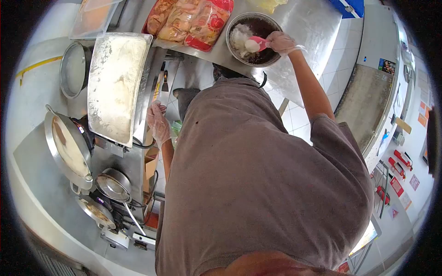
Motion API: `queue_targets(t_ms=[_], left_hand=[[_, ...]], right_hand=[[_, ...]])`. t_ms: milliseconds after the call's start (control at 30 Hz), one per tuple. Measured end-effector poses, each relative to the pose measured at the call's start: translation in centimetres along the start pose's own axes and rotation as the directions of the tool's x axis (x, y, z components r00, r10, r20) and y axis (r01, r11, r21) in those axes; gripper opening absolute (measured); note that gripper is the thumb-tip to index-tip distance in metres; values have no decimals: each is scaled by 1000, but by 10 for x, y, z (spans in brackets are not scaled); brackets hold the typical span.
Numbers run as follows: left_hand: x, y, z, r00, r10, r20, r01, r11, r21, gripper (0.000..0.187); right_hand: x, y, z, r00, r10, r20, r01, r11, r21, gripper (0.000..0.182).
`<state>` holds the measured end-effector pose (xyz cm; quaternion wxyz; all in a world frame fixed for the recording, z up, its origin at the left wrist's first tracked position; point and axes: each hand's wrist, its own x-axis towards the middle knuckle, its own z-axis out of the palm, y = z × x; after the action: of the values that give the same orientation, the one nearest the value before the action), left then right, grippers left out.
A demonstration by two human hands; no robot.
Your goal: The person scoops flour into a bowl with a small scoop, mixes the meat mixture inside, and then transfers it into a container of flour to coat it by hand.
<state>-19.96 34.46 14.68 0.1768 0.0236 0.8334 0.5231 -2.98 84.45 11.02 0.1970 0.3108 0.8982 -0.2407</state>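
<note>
A gloved right hand (pixel 282 43) is gripping a pink scoop (pixel 262 43), best kept level over the metal bowl (pixel 232 53), while the left hand's (pixel 159 123) grip is proving impossible to tell.

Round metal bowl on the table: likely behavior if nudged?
The bowl is probably stiff, since it looks metal. It may slide, as the tabletop looks smooth. The white clumps inside might shift, since they look loosely heaped.
</note>
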Motion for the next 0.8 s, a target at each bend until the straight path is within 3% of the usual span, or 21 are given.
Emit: queue_targets(t_ms=[67, 167, 267, 367, 467, 567, 667, 767, 800], left_hand=[[-3, 3, 3, 1000, 12, 3, -12, 1000, -7, 38], [-4, 6, 2, 1000, 20, 8, -21, 999, 51, 38], [-2, 3, 5, 1000, -4, 9, 4, 1000, 28, 37], [0, 1, 5, 999, -36, 5, 36, 999, -21, 38], [1, 3, 4, 1000, -11, 7, 11, 1000, 10, 38], [-4, 13, 4, 1000, 30, 6, -30, 998, 51, 39], [-5, 13, 2, 1000, 30, 6, -30, 998, 52, 39], [-5, 7, 2, 1000, 11, 3, -11, 999, 36, 39], [-7, 13, 3, 1000, -7, -8, 8, 999, 32, 39]], right_hand=[[4, 12, -3, 1000, 24, -14, -24, 1000, -8, 26], [-3, 5, -5, 998, -68, 4, 68, 996, -60, 25], [17, 25, 15, 988, -33, -151, 27, 999, -38, 26], [5, -4, -3, 1000, -5, 4, 5, 999, 40, 28], [13, -3, 6, 992, -119, -42, 116, 991, -67, 28], [1, -20, -5, 978, -63, -198, 48, 996, -81, 28], [17, -8, 2, 998, -44, -41, 35, 980, -197, 26], [-1, -19, -10, 929, -25, -370, -72, 967, -244, 25], [-5, -20, -9, 930, -59, -363, -37, 967, -253, 24]])
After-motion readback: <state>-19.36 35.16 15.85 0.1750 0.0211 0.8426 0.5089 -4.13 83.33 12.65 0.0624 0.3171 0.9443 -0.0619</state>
